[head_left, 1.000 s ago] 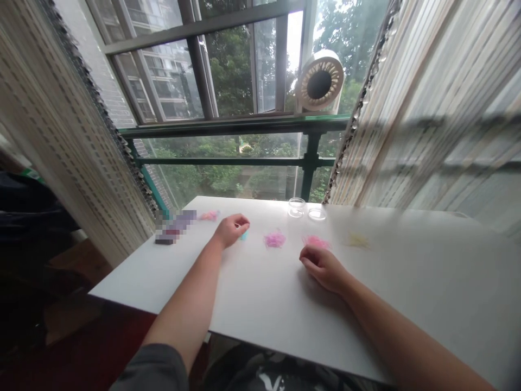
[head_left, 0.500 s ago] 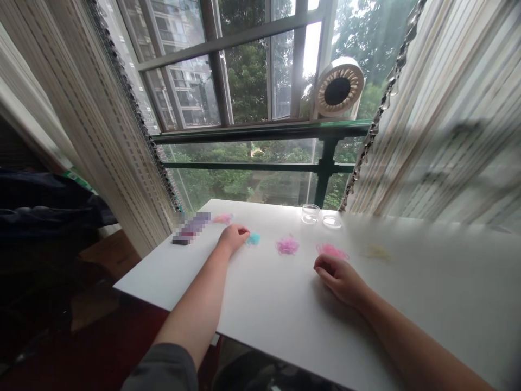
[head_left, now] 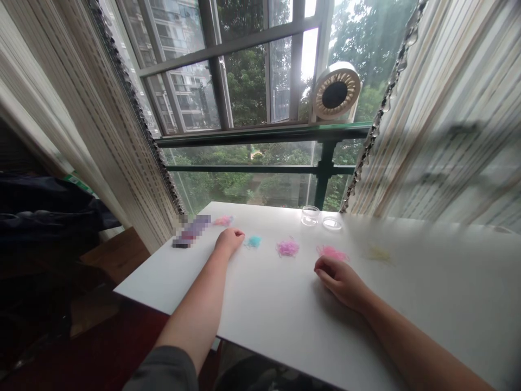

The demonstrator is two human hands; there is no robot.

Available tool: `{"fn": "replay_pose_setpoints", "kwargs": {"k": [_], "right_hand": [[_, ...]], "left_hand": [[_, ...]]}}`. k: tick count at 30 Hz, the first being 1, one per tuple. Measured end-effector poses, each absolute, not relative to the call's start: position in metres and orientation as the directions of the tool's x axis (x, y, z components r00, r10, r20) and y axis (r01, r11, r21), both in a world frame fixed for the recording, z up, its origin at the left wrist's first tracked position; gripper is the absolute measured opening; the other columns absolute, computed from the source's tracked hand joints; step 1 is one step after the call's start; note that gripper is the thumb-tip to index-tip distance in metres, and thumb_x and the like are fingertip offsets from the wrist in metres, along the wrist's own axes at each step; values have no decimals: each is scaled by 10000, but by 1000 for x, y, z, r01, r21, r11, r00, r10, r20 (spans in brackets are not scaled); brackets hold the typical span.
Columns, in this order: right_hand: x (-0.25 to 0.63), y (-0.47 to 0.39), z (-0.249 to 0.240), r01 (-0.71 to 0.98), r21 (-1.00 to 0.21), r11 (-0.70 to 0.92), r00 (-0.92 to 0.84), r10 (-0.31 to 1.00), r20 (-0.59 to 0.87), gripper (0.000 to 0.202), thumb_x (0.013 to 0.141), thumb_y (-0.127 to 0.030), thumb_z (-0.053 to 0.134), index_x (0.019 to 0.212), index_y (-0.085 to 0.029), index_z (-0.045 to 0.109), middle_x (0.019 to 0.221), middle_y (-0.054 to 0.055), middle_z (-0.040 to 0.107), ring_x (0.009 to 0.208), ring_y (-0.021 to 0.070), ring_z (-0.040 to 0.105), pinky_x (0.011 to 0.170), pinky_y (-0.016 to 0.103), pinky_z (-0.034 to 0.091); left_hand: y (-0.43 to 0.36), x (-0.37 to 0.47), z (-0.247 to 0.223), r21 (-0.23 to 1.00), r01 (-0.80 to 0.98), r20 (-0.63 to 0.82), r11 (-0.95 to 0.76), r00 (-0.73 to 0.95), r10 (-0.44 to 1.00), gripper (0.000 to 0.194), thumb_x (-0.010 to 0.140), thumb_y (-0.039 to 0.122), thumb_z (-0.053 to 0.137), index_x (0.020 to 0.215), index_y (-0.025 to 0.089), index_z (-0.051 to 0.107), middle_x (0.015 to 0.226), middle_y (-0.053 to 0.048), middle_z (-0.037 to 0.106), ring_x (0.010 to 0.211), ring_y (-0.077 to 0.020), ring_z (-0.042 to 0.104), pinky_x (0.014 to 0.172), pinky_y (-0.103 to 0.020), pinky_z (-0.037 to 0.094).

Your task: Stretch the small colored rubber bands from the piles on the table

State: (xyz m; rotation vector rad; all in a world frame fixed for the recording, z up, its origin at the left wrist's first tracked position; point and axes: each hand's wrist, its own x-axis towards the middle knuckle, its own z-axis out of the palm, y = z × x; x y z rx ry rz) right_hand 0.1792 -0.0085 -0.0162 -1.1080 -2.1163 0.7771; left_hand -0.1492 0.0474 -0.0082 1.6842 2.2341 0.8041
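Observation:
My left hand [head_left: 230,241] is closed, its fingertips just left of a small blue pile [head_left: 254,241] on the white table [head_left: 260,298]. Whatever its fingers may pinch is too small to name. Near a pink pile [head_left: 331,253], my right hand [head_left: 340,279] rests on the table with curled fingers; anything inside them is hidden. Between the hands lies a purple pile [head_left: 288,247] of thin loops. A mixed pink and orange pile [head_left: 223,220] sits behind my left hand, and a pale yellow pile [head_left: 379,253] lies at the right.
A clear round jar [head_left: 310,216] and a clear lid [head_left: 332,223] stand at the table's back edge. A blurred purple object [head_left: 193,231] lies at the left. Behind are a white fan [head_left: 337,91], a window and a green railing [head_left: 260,136], with curtains at both sides.
My left hand has moved a little to the left, away from the blue pile, which now shows more fully. My right hand has stayed in place.

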Motion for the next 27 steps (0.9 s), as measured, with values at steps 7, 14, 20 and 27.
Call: {"fn": "replay_pose_setpoints", "kwargs": {"k": [7,14,20,27], "right_hand": [[179,-7,-17,471,-738,483,-452,851,268,79,751,-222,466,715,-176,520,614,-9,503,580,133,461,546,251,364],[179,-6,-20,477,-722,501,-469,840,273,85,760,-224,460,714,-180,516,606,-9,495,573,135,452,529,247,352],[178,-6,-20,495,-710,501,-469,842,267,89,763,-228,452,719,-181,512,610,-11,498,573,133,452,528,246,346],[177,-5,-20,505,-706,497,-470,844,258,106,761,-248,455,705,-180,513,596,-8,494,567,138,453,518,250,344]], "left_hand": [[60,-171,-15,510,803,155,307,-437,886,325,761,195,429,1030,174,610,1088,-106,611,980,-231,562,850,-317,409],[69,-162,-22,443,835,174,325,-436,883,403,773,183,385,1142,226,542,1265,-61,494,1154,-269,432,944,-385,353],[80,-153,-22,406,849,199,337,-443,874,422,775,272,398,1175,219,520,1353,-59,398,1221,-295,340,978,-448,298],[92,-159,-23,428,824,198,372,-487,851,448,758,376,439,1176,238,520,1363,-55,389,1244,-321,289,982,-501,259]]}}
